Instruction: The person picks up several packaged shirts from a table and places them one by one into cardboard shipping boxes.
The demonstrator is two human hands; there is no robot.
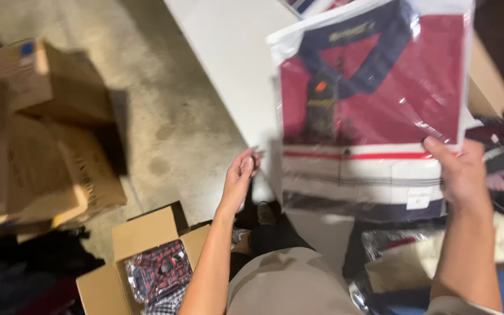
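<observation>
We are holding up a bagged shirt [368, 105] in front of us, above the edge of a white table [228, 52]. Our right hand [462, 175] is clamped on the bag's lower right edge, thumb on the front face and the other fingers hidden behind it. Our left hand [240, 175] sits just beside the bag's lower left edge; its fingers are loosely curled and close together, and the blur keeps us from telling whether they pinch the plastic or only brush it.

As for progress, we judge the job mid-way: this one shirt is lifted clear and not yet set anywhere, while an open box [141, 256] below our left wrist holds more bagged plaid shirts [158, 271], and other bagged clothes [398, 242] lie below our right wrist.

The bag is clear, glossy film that catches streaks of light and crinkles near our right thumb. The shirt inside is folded flat into a rectangle: red body, dark navy collar, a white band with a red stripe lower down, and a small white label near the right fingers. The cardboard looks matte and stiff; the floor [164, 116] is dull, stained concrete.
</observation>
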